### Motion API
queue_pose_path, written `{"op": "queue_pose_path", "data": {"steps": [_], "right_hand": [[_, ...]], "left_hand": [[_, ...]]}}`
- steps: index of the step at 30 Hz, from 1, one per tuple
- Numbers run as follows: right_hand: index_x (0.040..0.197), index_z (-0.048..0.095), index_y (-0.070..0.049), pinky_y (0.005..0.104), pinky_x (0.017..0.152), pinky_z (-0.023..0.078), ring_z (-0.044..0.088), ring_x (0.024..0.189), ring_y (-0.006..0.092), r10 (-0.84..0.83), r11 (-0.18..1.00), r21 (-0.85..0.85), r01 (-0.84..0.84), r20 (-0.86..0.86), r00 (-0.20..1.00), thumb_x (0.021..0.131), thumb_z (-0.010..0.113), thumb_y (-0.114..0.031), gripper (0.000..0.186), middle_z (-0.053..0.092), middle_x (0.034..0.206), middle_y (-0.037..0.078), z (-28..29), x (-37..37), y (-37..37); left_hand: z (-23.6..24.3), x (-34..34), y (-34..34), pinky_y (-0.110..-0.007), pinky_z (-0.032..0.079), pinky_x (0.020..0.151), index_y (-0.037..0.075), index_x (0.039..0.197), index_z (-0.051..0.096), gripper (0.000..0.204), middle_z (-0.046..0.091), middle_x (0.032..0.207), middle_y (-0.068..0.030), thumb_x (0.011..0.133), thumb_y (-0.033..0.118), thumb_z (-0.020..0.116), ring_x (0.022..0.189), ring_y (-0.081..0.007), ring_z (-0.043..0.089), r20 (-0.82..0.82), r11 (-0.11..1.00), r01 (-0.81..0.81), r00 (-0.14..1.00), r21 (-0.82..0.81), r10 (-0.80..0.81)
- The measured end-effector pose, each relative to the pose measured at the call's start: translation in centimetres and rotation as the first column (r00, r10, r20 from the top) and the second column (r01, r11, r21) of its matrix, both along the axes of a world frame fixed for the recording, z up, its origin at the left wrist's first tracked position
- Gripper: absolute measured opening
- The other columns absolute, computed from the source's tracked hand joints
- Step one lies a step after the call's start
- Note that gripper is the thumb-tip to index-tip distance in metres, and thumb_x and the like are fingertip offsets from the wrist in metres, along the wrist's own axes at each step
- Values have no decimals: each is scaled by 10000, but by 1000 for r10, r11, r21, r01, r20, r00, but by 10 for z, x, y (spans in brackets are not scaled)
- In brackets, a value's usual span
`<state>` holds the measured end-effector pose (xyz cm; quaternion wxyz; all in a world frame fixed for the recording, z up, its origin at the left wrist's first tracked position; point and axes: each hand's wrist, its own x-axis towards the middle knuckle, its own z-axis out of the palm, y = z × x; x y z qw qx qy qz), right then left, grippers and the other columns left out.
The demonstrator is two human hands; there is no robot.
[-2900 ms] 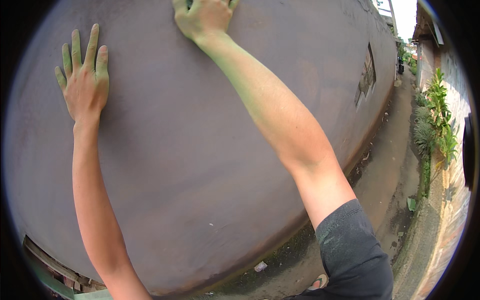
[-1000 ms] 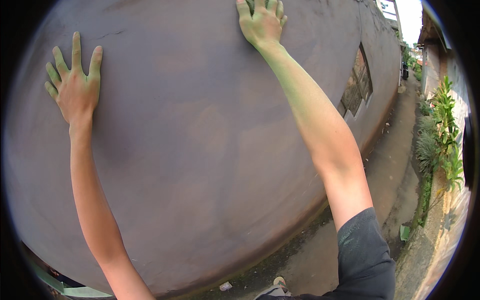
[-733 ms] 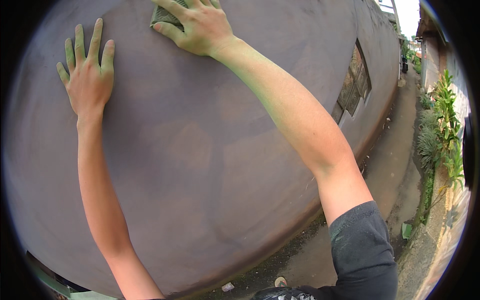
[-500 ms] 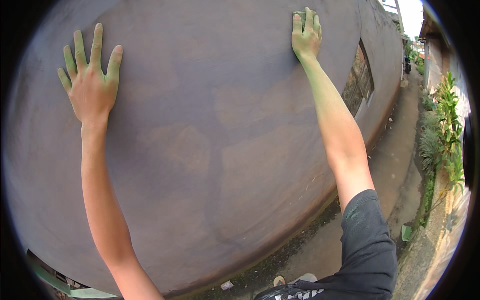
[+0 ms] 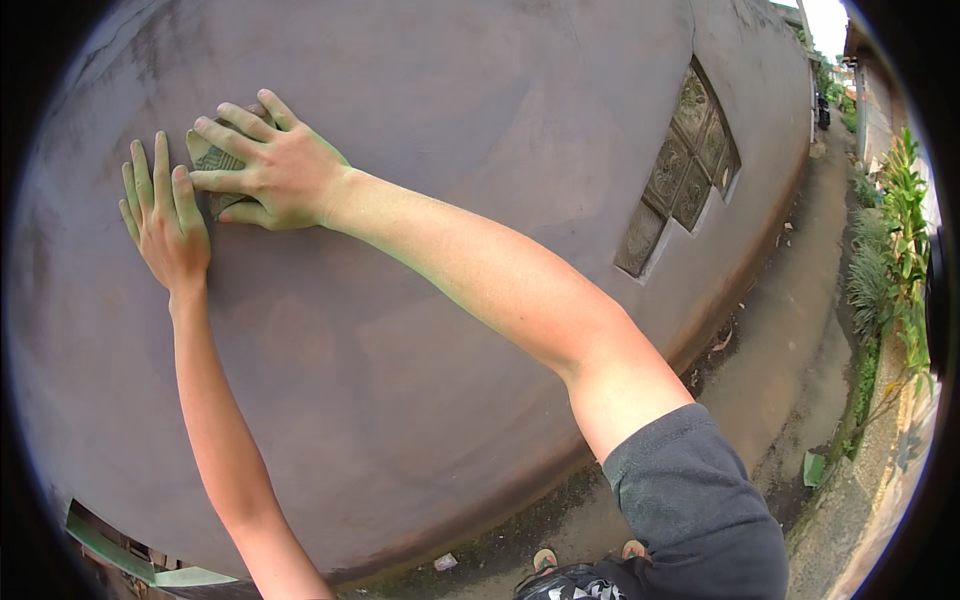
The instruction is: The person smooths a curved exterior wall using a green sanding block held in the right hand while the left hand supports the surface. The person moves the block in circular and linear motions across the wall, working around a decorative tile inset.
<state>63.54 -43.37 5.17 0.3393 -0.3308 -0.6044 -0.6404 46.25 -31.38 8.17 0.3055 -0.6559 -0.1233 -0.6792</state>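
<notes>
My left hand (image 5: 172, 230) lies flat on a grey, smudged wall (image 5: 440, 120) at upper left, fingers stretched upward and holding nothing. Just right of it, my right hand (image 5: 285, 175) presses a flat greenish pad (image 5: 213, 160) with a ridged pattern against the wall, its fingers spread over the pad and partly hiding it. The two hands are side by side, the right fingertips very close to the left fingers. Both hands look tinted green at the fingers.
A recessed decorative block panel (image 5: 685, 150) is in the wall at right. A narrow wet path (image 5: 770, 330) runs beside the wall, with plants (image 5: 900, 230) along the opposite side. My sandalled feet (image 5: 545, 560) show at the bottom; a green-edged opening (image 5: 110, 555) is at lower left.
My right hand with the pad has swept left and down from the upper right to beside my left hand. My left hand sits lower in the view, and the panel appears further left.
</notes>
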Motion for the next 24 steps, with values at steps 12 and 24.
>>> {"op": "queue_pose_path", "data": {"steps": [12, 24], "right_hand": [[1639, 364, -234, 693, 1230, 216, 280, 1539, 510, 11, 853, 233, 467, -903, 429, 1049, 520, -566, 695, 313, 1664, 304, -79, 273, -208], [1468, 579, -439, 626, 1217, 357, 431, 1505, 313, -150, 969, -207, 138, -44, 988, 951, 689, -583, 549, 413, 1666, 62, -97, 131, -136]], "left_hand": [[-43, 72, -55, -653, 218, 1264, 365, 1657, 377, 676, 297, 1748, -72, 1052, 642, 490, 1601, -387, 261, -14, 989, -120, 993, 91, 121], [-25, 138, -104, -622, 208, 1281, 399, 1634, 411, 531, 372, 1717, -18, 1120, 526, 373, 1586, -315, 318, -132, 989, -3, 991, 148, 23]]}}
